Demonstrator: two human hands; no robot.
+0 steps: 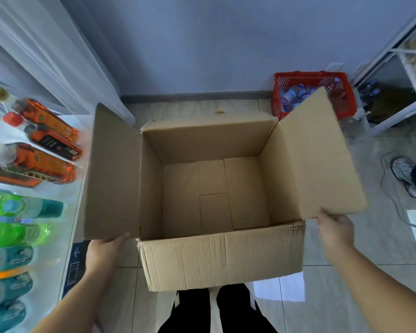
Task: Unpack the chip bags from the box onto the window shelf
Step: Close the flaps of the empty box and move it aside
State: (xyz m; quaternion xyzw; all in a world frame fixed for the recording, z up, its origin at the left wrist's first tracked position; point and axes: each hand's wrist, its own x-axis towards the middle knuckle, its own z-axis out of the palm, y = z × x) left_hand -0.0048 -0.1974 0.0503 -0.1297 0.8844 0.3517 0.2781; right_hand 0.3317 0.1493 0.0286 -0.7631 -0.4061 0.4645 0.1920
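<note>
A brown cardboard box (216, 258) stands on the tiled floor in front of me, its top open and its inside bare. My left hand (106, 248) grips the near edge of the left flap (113, 174). My right hand (335, 230) grips the near corner of the right flap (317, 155). Both flaps are spread outward. The white window shelf (65, 212) runs along the left, holding orange packs (46, 145) and green and teal packs (17, 234) lying in a row. No chip bag is in the box.
A red basket (315, 79) with bottles stands behind the box at the right. A white rack (404, 80) is at the far right. Another person's shoe (404, 174) and a cable lie on the floor to the right. My dark trouser legs show below the box.
</note>
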